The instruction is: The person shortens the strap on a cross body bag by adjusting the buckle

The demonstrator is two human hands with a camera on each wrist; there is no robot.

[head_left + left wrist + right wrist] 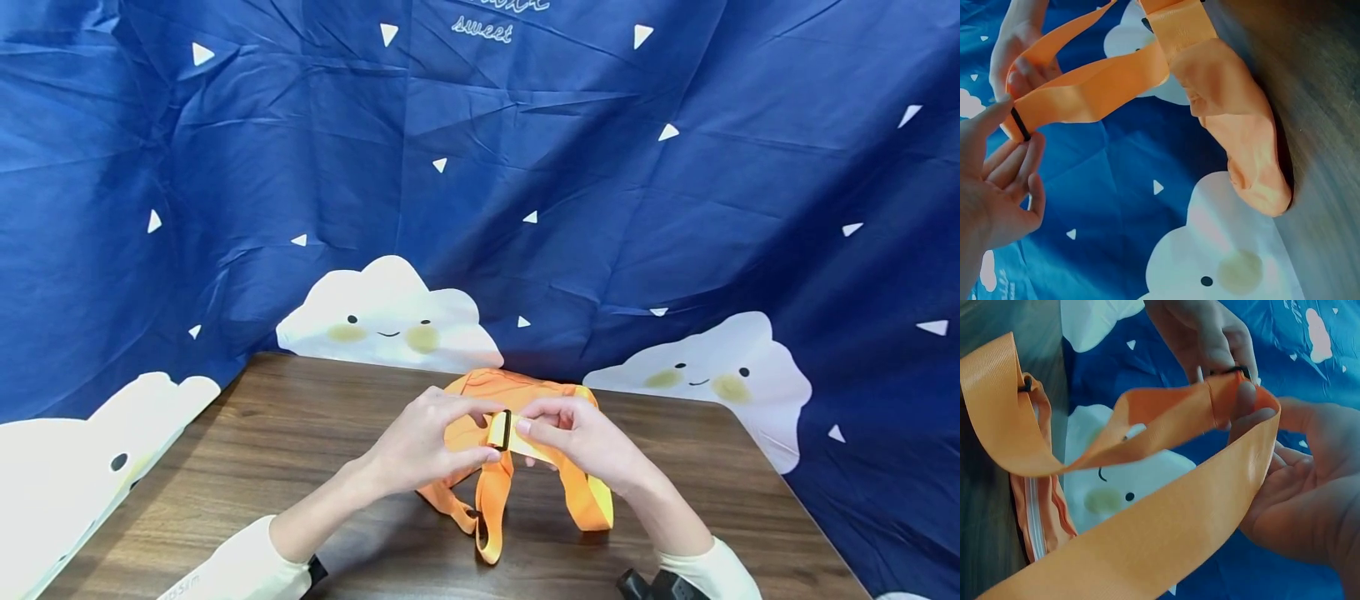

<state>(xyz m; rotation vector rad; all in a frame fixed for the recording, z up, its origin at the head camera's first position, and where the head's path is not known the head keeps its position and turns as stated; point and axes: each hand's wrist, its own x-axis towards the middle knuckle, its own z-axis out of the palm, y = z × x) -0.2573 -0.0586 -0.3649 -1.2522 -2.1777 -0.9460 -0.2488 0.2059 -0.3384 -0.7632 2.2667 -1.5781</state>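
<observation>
An orange bag [495,382] with a long webbing strap [493,500] lies on the table. My left hand [416,442] pinches a black slide buckle [506,430] by its edges, thumb at the bottom and forefinger at the top. Right beside it, my right hand [588,440] holds the strap between thumb and fingers. In the left wrist view the webbing [1097,87] runs from the buckle to the bag's fabric body [1229,112]. The right wrist view shows the strap [1147,531] looping round the right fingers, partly hiding them.
The brown wooden table [300,417] spreads around the bag. Behind it hangs a blue cloth [480,208] printed with clouds and white triangles. A pale zipper [1035,519] runs along the bag, and a second black fitting [1025,384] sits near it.
</observation>
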